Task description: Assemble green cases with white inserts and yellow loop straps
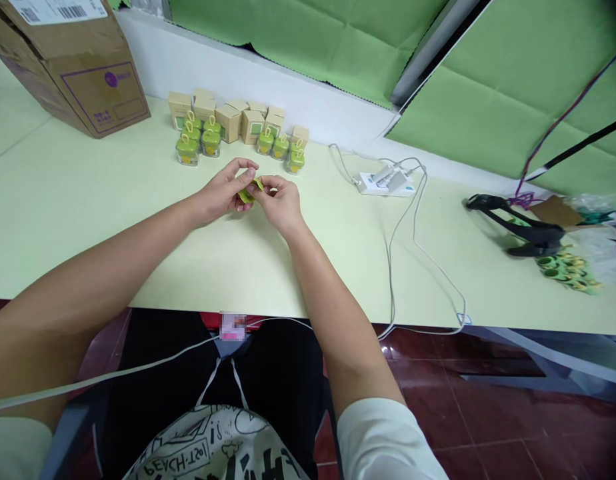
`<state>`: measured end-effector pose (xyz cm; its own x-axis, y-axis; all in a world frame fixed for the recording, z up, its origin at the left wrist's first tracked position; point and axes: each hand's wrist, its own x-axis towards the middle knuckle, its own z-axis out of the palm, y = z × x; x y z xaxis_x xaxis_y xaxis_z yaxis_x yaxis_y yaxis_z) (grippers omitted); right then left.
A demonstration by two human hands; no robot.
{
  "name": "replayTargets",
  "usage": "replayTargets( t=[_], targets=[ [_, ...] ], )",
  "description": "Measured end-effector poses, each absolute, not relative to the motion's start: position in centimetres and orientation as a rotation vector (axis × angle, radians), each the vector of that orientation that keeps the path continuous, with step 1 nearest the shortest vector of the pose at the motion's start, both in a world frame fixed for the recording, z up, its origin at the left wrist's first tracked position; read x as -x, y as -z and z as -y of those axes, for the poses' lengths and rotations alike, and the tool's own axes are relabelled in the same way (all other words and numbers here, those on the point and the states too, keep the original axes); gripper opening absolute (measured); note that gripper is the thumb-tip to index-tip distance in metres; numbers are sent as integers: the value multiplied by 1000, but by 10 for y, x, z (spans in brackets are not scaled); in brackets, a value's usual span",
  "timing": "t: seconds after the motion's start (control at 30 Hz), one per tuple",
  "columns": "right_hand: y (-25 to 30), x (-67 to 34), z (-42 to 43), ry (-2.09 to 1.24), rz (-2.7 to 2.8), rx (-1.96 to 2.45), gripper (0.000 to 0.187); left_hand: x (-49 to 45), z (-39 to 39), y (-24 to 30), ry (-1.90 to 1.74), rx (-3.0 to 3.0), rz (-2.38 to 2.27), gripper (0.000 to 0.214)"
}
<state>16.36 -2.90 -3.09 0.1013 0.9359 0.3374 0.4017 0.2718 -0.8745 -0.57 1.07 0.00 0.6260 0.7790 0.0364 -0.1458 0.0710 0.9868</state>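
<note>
Above the pale table, both of my hands meet on a small yellow-green piece (246, 195) that looks thin and soft. My left hand (227, 190) grips its left side, thumb on top and fingers curled underneath. From the right, my right hand (279, 202) pinches the same piece between thumb and forefinger. The fingers cover much of it, so its full shape is hidden. Just beyond my hands stand several small clear jars with green lids and yellow loops, one group at the left (187, 151) and another at the right (295, 161).
Several small cardboard boxes (229, 123) line the wall behind the jars. A large carton (95, 80) stands at the back left. To the right lie a white power strip (387, 184) with trailing cables, a black stand (525, 230) and a pile of green pieces (568, 270).
</note>
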Motion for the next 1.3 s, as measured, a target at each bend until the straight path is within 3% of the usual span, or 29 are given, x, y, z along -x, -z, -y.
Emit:
replayTargets(
  t=[0.13,0.27,0.33,0.47,0.73,1.13,1.3],
  targets=[
    [27,-160,33,-803,1419,1290,34,3,-10,1,-773,-1286,-638,33],
    [21,-160,36,-992,1354,1249,51,0,-11,-1,-800,-1203,-688,41],
    [19,-161,37,-986,1316,1235,58,1,-13,-1,-811,-1186,-703,35],
    [17,-166,38,-1007,1289,1206,60,3,-17,0,-802,-1208,-723,23],
    [17,-168,40,-1143,1274,1112,66,2,-19,6,-892,-1339,-792,29],
    [19,-165,38,-1130,1244,1155,57,2,-18,5,-906,-1327,-815,31],
    [19,-173,32,-916,1240,1258,35,2,-27,6,-1016,-1254,-855,27]
  ],
)
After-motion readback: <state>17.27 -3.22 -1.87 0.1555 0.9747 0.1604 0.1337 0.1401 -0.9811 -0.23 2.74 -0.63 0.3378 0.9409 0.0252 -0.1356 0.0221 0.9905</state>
